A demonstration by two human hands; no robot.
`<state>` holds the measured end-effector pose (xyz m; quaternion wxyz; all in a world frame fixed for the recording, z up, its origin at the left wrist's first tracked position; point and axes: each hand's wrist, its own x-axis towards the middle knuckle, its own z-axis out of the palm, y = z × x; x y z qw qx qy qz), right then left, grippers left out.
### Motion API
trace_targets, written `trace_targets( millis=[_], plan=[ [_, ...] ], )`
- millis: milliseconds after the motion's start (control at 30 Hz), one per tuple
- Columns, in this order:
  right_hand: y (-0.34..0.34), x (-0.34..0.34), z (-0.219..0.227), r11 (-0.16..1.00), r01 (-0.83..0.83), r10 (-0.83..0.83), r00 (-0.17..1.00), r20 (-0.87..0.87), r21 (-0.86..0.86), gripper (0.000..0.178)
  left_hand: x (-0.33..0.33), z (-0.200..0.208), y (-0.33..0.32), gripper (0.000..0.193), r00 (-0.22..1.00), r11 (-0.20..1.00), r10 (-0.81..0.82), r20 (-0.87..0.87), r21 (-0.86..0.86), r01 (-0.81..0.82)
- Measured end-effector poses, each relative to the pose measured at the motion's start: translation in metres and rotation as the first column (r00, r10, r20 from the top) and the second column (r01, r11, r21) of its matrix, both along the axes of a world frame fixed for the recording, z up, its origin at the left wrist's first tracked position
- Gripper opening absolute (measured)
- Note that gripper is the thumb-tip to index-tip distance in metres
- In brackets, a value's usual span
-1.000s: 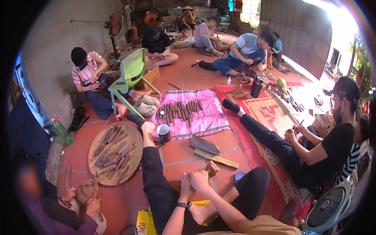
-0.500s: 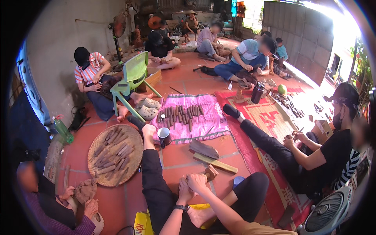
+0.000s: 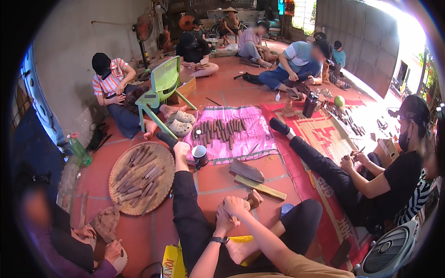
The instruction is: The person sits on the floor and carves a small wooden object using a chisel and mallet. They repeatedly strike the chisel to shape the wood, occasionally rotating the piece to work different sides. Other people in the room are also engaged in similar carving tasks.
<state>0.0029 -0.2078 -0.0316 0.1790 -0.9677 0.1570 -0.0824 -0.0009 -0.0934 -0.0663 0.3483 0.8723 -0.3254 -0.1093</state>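
Note:
Between my stretched-out and bent legs, both my hands are closed together around a brown wooden piece (image 3: 254, 198). Its wider end sticks out beyond the fingers on the far right side; the rest is covered. My right hand (image 3: 236, 207) lies over the top. Lower and to the left is my left hand (image 3: 225, 222), with a dark band on its wrist. Whether a small tool is inside the grip is hidden. Just beyond the hands lie a dark flat wooden slab (image 3: 247, 170) and a yellowish wooden bar (image 3: 260, 187) on the red tiles.
A round woven tray (image 3: 116, 185) of wooden sticks lies left of my leg. A mug (image 3: 200, 156) stands by a pink cloth (image 3: 259, 134) bearing several dark tools. Co-workers sit around, one close on each side. A green chair (image 3: 166, 76) and a grey fan (image 3: 388, 250) stand nearby.
The whole view has shifted slightly, so the scene sits a little further right. My hands stay clasped on the wooden piece, whose visible end has tilted a little.

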Motion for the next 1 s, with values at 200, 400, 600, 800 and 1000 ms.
trace_targets(
  millis=[200,400,600,800,1000],
  plan=[
    [0.021,-0.003,0.022,0.998,-0.034,0.037,0.998,-0.049,0.052,0.032,0.006,-0.004,0.022,0.121,0.988,1.0,-0.013,0.156,-0.017,0.016],
    [-0.012,0.015,-0.005,0.998,-0.05,0.046,0.986,-0.159,-0.022,0.03,0.0,0.008,-0.008,0.12,1.0,1.0,0.001,0.004,0.03,-0.001],
    [0.015,0.009,0.04,0.997,-0.076,0.08,0.945,-0.318,0.024,0.031,0.005,0.008,0.024,0.109,0.998,0.973,0.063,0.028,-0.225,-0.055],
    [0.001,0.021,0.025,0.997,-0.078,0.074,0.951,-0.301,-0.002,0.036,-0.004,-0.026,0.001,0.088,0.968,0.99,0.104,0.227,-0.116,-0.079],
    [0.01,0.006,0.044,0.991,-0.122,0.131,0.954,-0.271,0.05,0.031,-0.007,-0.023,0.009,0.079,0.935,0.998,0.065,0.348,-0.023,-0.06]
  ],
)
